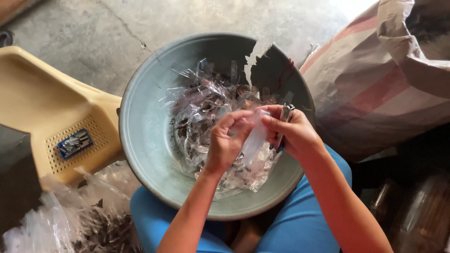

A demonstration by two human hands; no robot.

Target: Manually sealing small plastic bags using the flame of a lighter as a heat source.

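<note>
Left hand (226,140) and right hand (291,132) both pinch a small clear sleeve (254,139). Right also grips a metal clipper (284,117). Grey basin (140,136) beneath; sack (375,79) at 2 o'clock.

A cream plastic stool (42,107) stands at the left on the concrete floor (187,18), a small blue packet (75,143) lying on its perforated seat. A striped woven sack (375,79) (bulging, its mouth folded over) leans at the right.
</note>
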